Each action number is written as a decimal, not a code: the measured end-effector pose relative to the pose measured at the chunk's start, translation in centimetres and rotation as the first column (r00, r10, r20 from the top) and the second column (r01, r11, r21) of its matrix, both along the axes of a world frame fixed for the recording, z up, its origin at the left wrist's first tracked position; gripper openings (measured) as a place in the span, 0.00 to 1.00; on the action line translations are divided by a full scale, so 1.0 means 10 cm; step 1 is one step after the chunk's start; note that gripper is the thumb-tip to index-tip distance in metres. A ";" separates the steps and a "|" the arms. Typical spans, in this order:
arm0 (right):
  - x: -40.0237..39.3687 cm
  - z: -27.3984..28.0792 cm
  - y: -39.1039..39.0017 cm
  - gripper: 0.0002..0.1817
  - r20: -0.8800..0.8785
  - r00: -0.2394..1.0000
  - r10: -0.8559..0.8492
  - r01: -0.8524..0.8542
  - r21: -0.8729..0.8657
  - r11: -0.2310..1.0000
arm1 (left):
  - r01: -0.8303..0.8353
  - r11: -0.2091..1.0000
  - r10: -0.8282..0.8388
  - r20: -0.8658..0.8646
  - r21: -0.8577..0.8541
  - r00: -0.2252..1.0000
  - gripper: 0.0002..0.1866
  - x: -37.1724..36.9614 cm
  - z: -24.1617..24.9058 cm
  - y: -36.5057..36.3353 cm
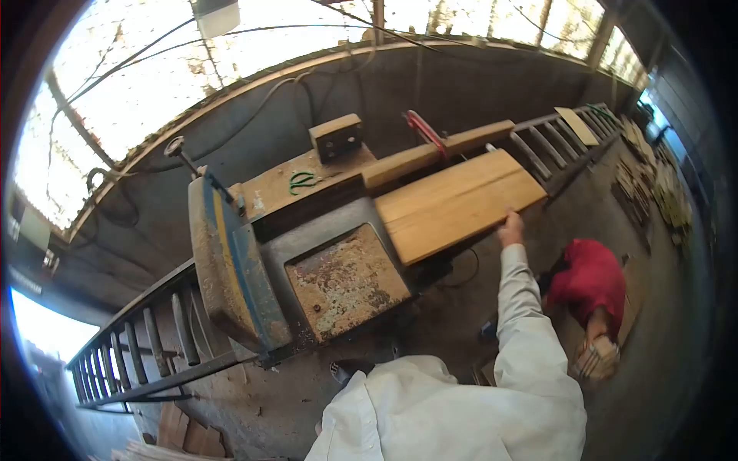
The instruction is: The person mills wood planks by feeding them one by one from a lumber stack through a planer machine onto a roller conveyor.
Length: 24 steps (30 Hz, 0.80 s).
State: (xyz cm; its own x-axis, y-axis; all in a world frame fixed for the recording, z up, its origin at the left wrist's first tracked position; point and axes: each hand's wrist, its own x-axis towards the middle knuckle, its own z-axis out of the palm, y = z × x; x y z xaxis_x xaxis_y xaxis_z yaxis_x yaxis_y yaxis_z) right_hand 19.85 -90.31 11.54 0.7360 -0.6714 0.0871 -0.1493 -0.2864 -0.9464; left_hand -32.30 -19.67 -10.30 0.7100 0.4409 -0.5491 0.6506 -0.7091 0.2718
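Note:
My right hand point(510, 228), at the end of an outstretched white sleeve point(519, 288), grips the near right edge of a wide wooden board point(461, 201). This board lies flat on the machine's infeed side, alongside a long wooden fence point(442, 154). A red clamp point(425, 132) is fixed on the fence. To the board's left is the machine table point(300, 238) with a worn, dusty square plate point(346, 284) set in it. My left hand is out of sight, below the white shirt front.
Beyond the plate stands a blue-and-yellow machine housing point(223, 261). Roller conveyors extend left point(154, 334) and right point(550, 146). A co-worker in a red shirt point(592, 276) bends low at the right. Stacked wood strips point(634, 188) lie farther back. Green-handled scissors point(301, 181) rest behind the table.

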 end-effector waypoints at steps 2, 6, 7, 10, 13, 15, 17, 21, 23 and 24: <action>0.06 -0.06 -0.22 0.27 0.013 0.990 0.142 -0.111 -0.558 0.822 | 0.011 0.999 -0.011 -0.013 0.042 1.000 0.25 -0.10 0.00 -0.08; 0.12 0.12 0.60 0.36 0.114 0.993 0.007 0.010 -0.146 0.989 | 0.038 0.992 -0.044 0.047 0.124 0.998 0.26 -0.32 0.02 -0.05; -0.02 0.27 0.91 0.38 0.154 0.972 0.176 -0.159 -0.121 0.980 | -0.029 0.995 0.019 0.108 0.094 0.994 0.27 -0.34 0.08 -0.02; -0.27 0.27 1.88 0.21 0.226 0.810 0.542 -0.581 0.443 0.683 | -0.353 0.934 0.346 0.100 0.053 0.933 0.30 -0.28 0.37 -0.29; -0.88 0.67 3.06 0.20 0.135 0.480 0.867 -0.785 0.507 0.355 | -0.437 0.899 0.427 0.167 0.027 0.889 0.27 -0.16 0.77 -0.62; -1.28 0.36 3.52 0.16 0.067 0.217 0.974 -0.758 0.640 0.125 | -0.517 0.856 0.513 0.136 -0.010 0.847 0.23 -0.20 0.82 -0.81; -1.84 0.40 3.90 0.15 -0.005 -0.122 0.992 -0.743 0.664 -0.088 | -0.594 0.801 0.599 0.139 -0.079 0.789 0.21 -0.48 0.95 -1.11; -2.43 -0.13 4.07 0.21 -0.226 -0.607 0.762 -0.792 0.101 -0.602 | -0.694 0.716 0.698 0.056 -0.079 0.714 0.20 -0.80 1.04 -1.42; -2.59 -0.37 4.03 0.21 -0.462 -0.635 0.619 -0.752 0.186 -0.633 | -0.788 0.605 0.789 -0.042 -0.116 0.612 0.20 -1.09 0.96 -1.51; -2.61 -0.45 4.10 0.21 -0.467 -0.647 0.603 -0.735 0.171 -0.656 | -0.830 0.543 0.832 -0.051 -0.127 0.552 0.21 -1.25 0.93 -1.58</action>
